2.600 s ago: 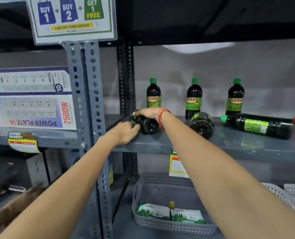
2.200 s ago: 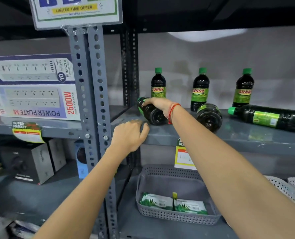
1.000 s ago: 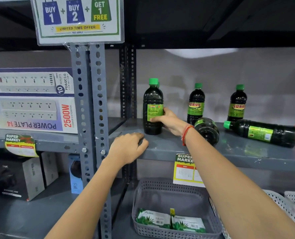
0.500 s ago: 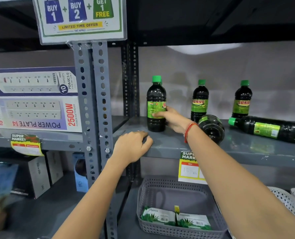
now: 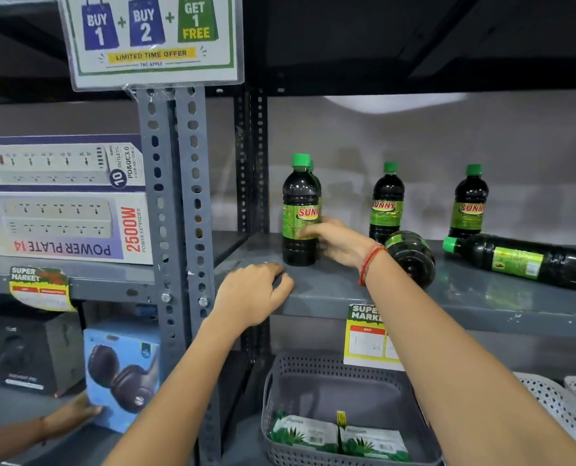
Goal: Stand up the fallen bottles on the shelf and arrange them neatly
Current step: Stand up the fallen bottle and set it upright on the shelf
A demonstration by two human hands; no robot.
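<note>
A dark bottle with a green cap and a SUNNY label (image 5: 299,210) stands upright at the left of the grey shelf (image 5: 330,294), hiding most of another bottle behind it. My right hand (image 5: 338,242) is wrapped around its lower part. Two more upright bottles (image 5: 386,203) (image 5: 469,203) stand at the back. One fallen bottle (image 5: 411,255) lies with its base toward me, just right of my wrist. Another fallen bottle (image 5: 522,260) lies sideways at the right, cap to the left. My left hand (image 5: 251,294) rests on the shelf's front edge, holding nothing.
A perforated steel upright (image 5: 175,213) stands left of the bottles, with a promotion sign (image 5: 152,38) on top. Power strip boxes (image 5: 61,200) fill the left shelf. Below sit a grey basket (image 5: 280,398) with packets and a headphone box (image 5: 122,375) touched by another person's hand (image 5: 68,417).
My right hand lifted the leftmost fallen bottle upright and turned it until its label faces front. The left hand let go of the bottle and settled on the shelf edge.
</note>
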